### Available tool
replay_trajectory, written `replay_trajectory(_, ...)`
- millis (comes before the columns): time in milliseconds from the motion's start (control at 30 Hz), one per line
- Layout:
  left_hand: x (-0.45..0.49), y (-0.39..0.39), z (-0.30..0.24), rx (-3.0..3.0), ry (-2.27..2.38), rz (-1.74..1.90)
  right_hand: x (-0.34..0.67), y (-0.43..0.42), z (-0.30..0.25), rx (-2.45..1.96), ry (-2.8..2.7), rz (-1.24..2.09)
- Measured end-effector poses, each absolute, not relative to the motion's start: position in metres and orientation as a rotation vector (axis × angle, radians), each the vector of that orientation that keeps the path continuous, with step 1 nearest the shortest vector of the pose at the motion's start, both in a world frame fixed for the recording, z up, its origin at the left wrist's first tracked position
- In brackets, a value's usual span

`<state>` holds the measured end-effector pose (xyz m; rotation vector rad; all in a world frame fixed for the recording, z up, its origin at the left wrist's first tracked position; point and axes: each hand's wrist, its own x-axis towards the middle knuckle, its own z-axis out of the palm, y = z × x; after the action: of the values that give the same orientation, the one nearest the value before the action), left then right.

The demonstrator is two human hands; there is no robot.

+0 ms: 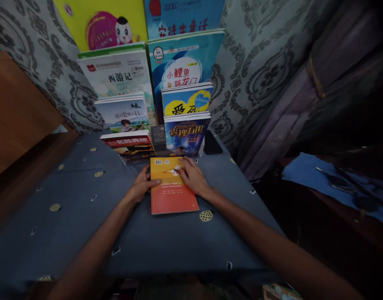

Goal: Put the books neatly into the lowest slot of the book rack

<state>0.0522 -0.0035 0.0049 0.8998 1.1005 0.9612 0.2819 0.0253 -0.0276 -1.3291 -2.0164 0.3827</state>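
Note:
An orange and yellow book [174, 202] lies on the cloth-covered table in front of me, its barcode side up and its print upside down to me. My left hand [140, 184] grips the left edge, thumb across the cover and fingers partly hidden behind it. On the upper right corner, my right hand [193, 175] holds the book with its fingers over the cover and edge. Just beyond stand two tiered stacks of books, with a red-covered book [130, 146] at the front left and a dark blue book [187, 133] at the front right.
The table wears a grey-blue cloth [85, 225] with small printed motifs. A black phone-like slab [212, 142] lies right of the book stacks. Patterned fabric [250, 62] hangs behind. A wooden panel [19, 112] stands left; a blue cloth [307, 171] with scissors-like tools lies right.

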Motion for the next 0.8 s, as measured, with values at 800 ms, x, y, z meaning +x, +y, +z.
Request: replay_trajectory(800,0.043,-0.003,0.008,0.831,0.834,1.029,0.303,0.017,0.011,-1.296,-1.245,1.5)
